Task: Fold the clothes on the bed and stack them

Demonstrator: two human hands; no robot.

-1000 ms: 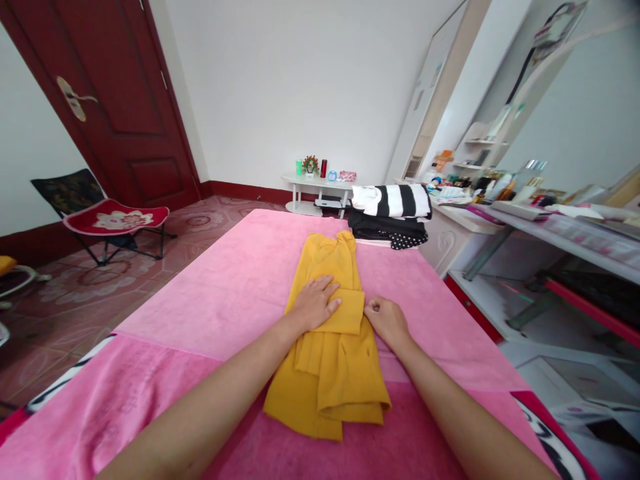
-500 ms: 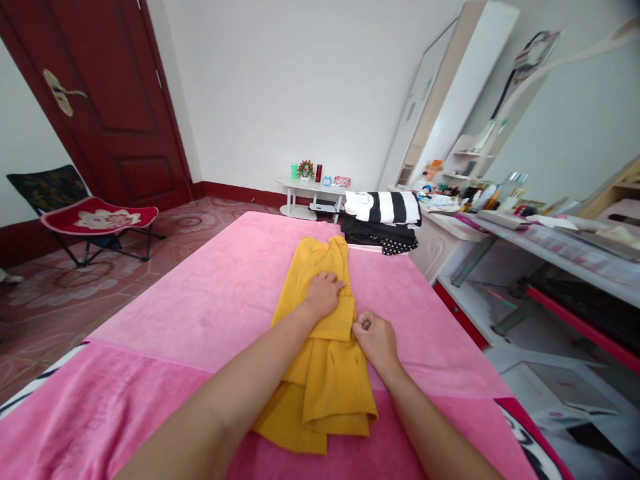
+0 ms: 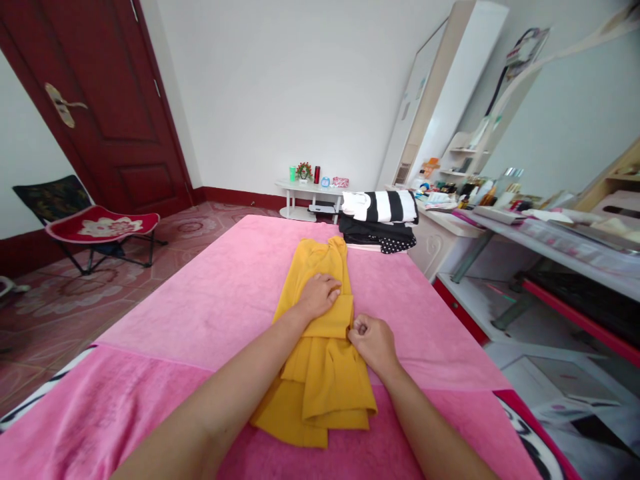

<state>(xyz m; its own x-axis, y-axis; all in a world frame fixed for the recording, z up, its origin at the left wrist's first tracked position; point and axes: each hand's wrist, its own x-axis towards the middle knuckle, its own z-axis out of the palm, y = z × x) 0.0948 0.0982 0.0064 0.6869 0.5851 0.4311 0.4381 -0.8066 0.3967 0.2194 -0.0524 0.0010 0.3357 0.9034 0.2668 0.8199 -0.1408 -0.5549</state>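
Note:
A mustard-yellow garment [image 3: 320, 373] lies folded lengthwise on the pink blanket [image 3: 225, 293] that covers the bed. My left hand [image 3: 317, 295] rests flat on the garment's middle, fingers stretched over a folded-in flap. My right hand [image 3: 373, 339] is closed in a pinch at the flap's right edge, gripping the yellow cloth. Both forearms reach in from the bottom of the view.
A stack of folded clothes, striped on top [image 3: 383, 207] and black below, sits at the bed's far right corner. A cluttered dresser [image 3: 465, 220] stands to the right. A small white table [image 3: 313, 193] stands by the far wall, a folding chair [image 3: 95, 227] near the door [image 3: 95, 107].
My left hand slid a little further up the garment. My right hand stayed pinched at the flap's edge. The view shifted slightly.

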